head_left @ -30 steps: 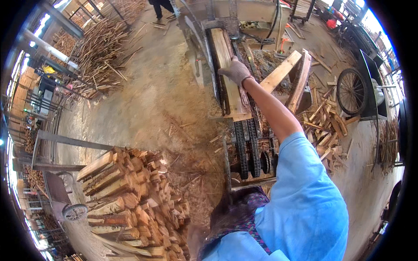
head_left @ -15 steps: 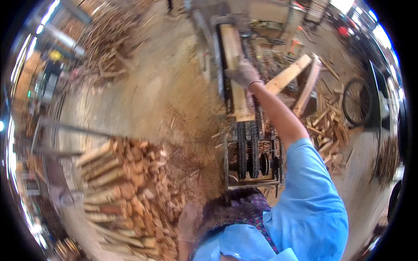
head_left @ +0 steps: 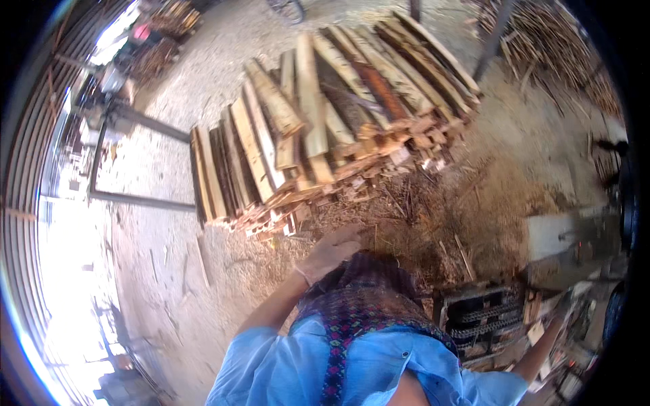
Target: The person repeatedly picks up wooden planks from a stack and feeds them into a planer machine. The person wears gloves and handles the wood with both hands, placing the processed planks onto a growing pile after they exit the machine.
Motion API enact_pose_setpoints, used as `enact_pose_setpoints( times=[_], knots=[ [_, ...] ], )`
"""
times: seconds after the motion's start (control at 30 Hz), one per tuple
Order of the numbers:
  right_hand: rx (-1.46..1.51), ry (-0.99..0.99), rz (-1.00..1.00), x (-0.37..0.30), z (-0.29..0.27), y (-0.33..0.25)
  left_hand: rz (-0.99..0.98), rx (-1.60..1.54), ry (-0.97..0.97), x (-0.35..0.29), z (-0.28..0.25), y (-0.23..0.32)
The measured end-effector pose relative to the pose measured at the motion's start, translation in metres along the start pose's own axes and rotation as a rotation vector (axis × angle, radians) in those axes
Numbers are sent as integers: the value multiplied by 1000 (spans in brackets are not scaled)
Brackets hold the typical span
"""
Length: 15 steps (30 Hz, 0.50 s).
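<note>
My left hand [head_left: 332,252], in a pale work glove, is held in front of my patterned apron [head_left: 369,311]. Its fingers are stretched out and nothing shows in them. Just beyond it is the near end of a large stack of rough wooden boards [head_left: 311,101], some with bark on their edges. My right arm reaches out at the lower right beside a machine with chains [head_left: 484,318]. At its end my right hand [head_left: 566,303] is small and blurred near the rim. Its fingers, and anything they hold, cannot be made out.
A metal frame [head_left: 142,196] stands against the stack's left side. Wood scraps and chips [head_left: 433,223] litter the floor between stack and machine. A heap of thin sticks [head_left: 555,61] lies at the far right. Bright light comes through the corrugated wall [head_left: 34,135] at left.
The view has swung left, bringing the board stack to the middle and the machine to the lower right. Earlier, my right hand lay on a board on the machine. My left hand now shows clearly.
</note>
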State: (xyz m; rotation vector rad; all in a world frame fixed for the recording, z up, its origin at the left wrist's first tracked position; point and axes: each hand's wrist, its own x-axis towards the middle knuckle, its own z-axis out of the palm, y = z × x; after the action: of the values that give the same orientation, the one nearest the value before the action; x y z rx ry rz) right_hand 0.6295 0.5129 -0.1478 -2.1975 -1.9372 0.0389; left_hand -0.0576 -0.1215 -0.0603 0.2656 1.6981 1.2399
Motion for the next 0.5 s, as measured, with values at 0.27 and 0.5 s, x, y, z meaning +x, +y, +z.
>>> enact_pose_setpoints(
  times=[0.27,0.5],
  knots=[
    [325,425,-118,-163,-40,-111,72,1,795,-71,-176,-39],
    [399,241,-234,-410,-85,-361,-401,1091,1162,-89,-373,-41]
  ],
)
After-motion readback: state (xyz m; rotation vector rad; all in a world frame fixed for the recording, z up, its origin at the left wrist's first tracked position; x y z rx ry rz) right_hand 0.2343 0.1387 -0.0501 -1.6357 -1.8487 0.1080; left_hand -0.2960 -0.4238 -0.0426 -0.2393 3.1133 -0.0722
